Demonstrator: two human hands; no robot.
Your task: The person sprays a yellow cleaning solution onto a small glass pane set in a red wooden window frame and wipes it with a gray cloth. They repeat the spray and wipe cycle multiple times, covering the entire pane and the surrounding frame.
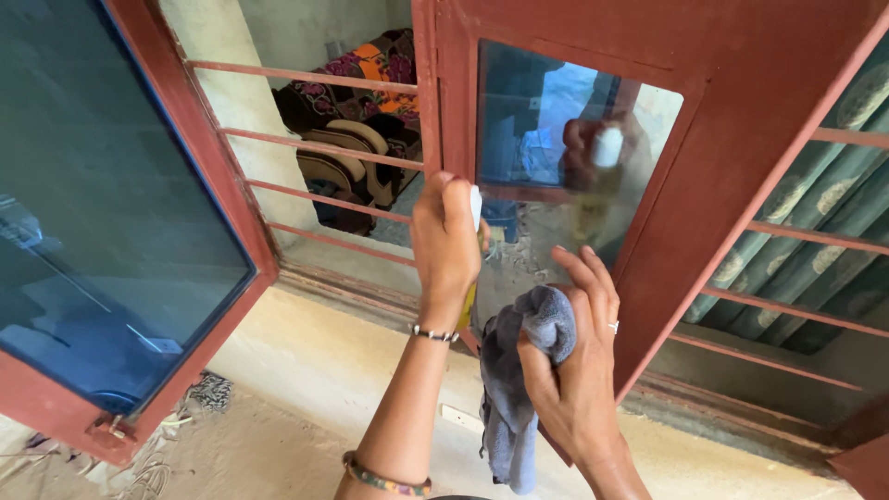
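Your left hand [446,243] has its fingers wrapped around a spray bottle [474,222], raised with its white top just in front of the glass pane [556,157] of the open red window shutter [732,120], which puts the nozzle toward the glass. Your right hand [569,361], just below the pane, pinches a grey cloth [519,389] between thumb and palm with the other fingers spread, keeping it handy. Left of the pane, red window bars [315,148] stand across the opening, and a second open shutter [111,222] swings out farther left.
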